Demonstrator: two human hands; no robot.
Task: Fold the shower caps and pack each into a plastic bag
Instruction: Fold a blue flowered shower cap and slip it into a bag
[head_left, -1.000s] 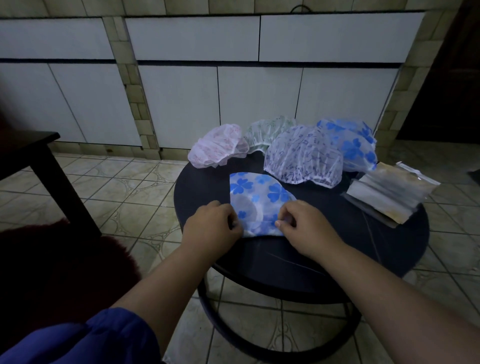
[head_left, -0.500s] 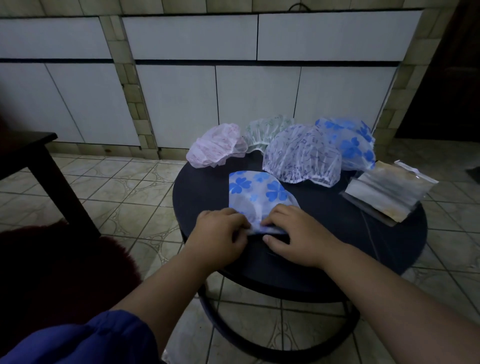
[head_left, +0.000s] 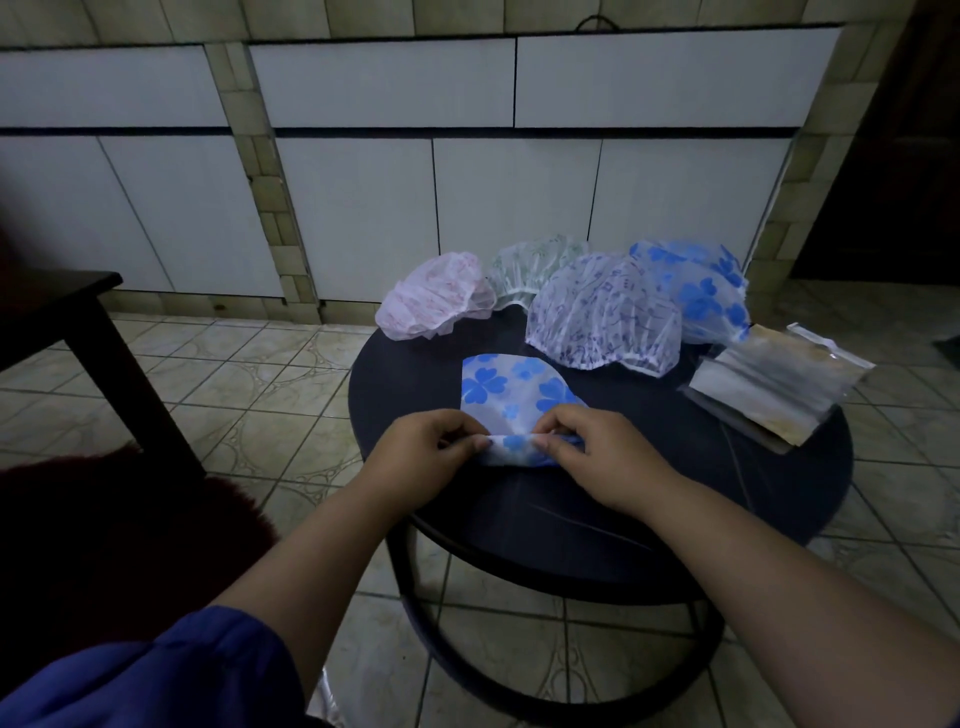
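The blue-flowered shower cap (head_left: 511, 387) lies flattened near the front of the round dark surface (head_left: 649, 499). Its near edge is rolled up and pinched at both ends: the left hand (head_left: 423, 449) has its fingers (head_left: 470, 441) clenched on the left end, and the right hand (head_left: 597, 449) grasps the right end. Four other caps and a stack of plastic bags (head_left: 779, 387) sit behind.
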